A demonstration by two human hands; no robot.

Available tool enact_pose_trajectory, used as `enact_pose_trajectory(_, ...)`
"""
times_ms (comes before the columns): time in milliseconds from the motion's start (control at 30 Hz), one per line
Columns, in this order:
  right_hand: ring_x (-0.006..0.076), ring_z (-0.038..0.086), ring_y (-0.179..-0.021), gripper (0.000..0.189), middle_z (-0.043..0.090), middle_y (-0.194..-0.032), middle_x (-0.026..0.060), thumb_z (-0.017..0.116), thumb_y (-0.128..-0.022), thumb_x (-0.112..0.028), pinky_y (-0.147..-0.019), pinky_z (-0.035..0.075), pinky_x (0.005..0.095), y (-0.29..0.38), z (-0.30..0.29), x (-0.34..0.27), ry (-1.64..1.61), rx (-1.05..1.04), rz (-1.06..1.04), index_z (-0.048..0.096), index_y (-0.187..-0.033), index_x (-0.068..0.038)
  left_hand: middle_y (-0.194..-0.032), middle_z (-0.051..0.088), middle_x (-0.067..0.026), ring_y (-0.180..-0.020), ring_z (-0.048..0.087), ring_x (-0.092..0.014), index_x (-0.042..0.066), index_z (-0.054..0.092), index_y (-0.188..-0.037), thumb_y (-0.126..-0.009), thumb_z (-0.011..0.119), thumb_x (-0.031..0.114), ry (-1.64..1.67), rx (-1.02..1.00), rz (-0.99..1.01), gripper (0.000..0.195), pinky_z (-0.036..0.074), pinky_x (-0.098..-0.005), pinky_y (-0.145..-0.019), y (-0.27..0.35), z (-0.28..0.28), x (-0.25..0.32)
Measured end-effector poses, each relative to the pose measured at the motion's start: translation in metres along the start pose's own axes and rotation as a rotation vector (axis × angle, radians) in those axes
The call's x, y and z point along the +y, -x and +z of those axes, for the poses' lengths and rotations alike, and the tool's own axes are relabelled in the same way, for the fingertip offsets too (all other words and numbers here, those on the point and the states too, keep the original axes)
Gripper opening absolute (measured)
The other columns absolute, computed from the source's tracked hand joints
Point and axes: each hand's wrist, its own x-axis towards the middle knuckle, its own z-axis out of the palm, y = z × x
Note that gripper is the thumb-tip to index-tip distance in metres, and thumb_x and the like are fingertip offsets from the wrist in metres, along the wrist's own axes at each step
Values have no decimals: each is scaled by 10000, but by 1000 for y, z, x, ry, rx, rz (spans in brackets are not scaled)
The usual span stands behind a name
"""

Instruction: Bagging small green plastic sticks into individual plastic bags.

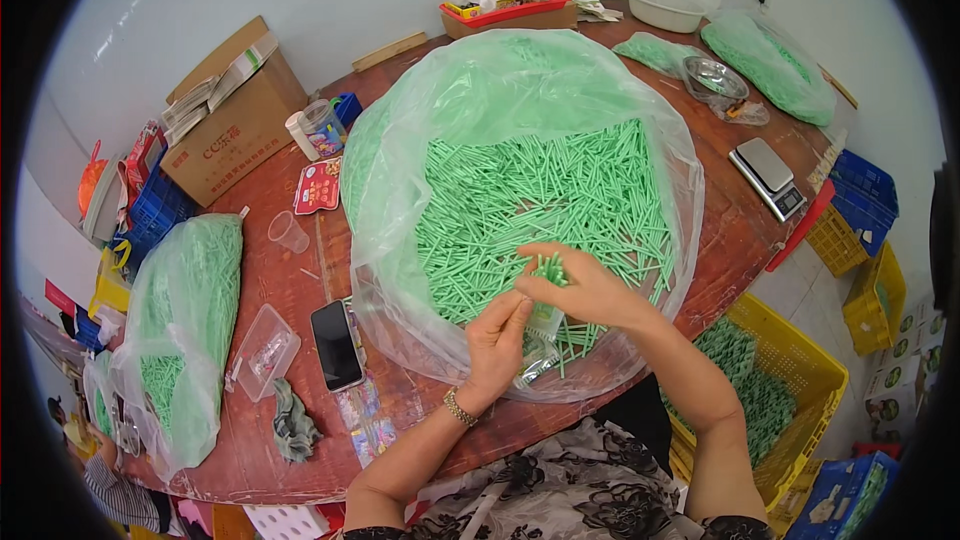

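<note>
A bunch of thin green sticks (551, 268) is held in the curled fingers of my right hand (589, 289). Close beside it, my left hand (495, 345) pinches thumb and fingers together at the edge of a small clear plastic packet (546, 321), which my right hand partly covers. More clear packets (538, 360) lie just below, on the near part of a large clear plastic bag (397, 352). Inside the bag's wide opening, loose green sticks (525, 202) are heaped in front of me. Both hands are over the near side of this heap.
On the red-brown table (300, 270) lie a phone (337, 345), a plastic box (266, 352), a crumpled cloth (292, 424) and a digital scale (766, 176). A filled bag (187, 337) stands left. A yellow crate (814, 390) holds green packets at right. Another person (124, 487) is at lower left.
</note>
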Motion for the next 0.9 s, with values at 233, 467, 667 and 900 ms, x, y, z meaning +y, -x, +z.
enact_pose_trajectory(233,181,615,-827,411,608,-965,119,765,-837,-217,-718,513,319,38,-33,3,-23,78,-124,658,-1133,48,-1062,674,-46,-942,587,-99,-35,668,-1163,-961,626,27,90,-59,-14,215,472,-231,-810,-11,7,11)
enact_pose_trajectory(467,158,633,-800,151,664,-906,81,636,-873,10,-672,482,279,95,-56,37,161,493,-338,710,-1004,13,-1226,680,-79,-1033,614,-141,39,651,-1269,-932,650,70,-113,-112,30,338,486,-293,-915,-15,16,32)
enact_pose_trajectory(667,101,530,-782,134,611,-853,8,614,-873,34,-694,424,255,264,-137,121,128,689,132,693,-980,19,-1102,706,-104,-994,649,-144,-19,655,-1238,-999,571,65,-109,-43,-41,268,506,-290,-891,-14,-9,37)
enact_pose_trajectory(900,215,612,-722,121,660,-764,109,623,-830,-44,-665,498,360,426,-101,337,193,226,677,667,-905,40,-1005,716,-71,-921,643,-111,-3,675,-1210,-998,575,67,-159,-164,-64,245,492,-257,-802,-6,6,15)
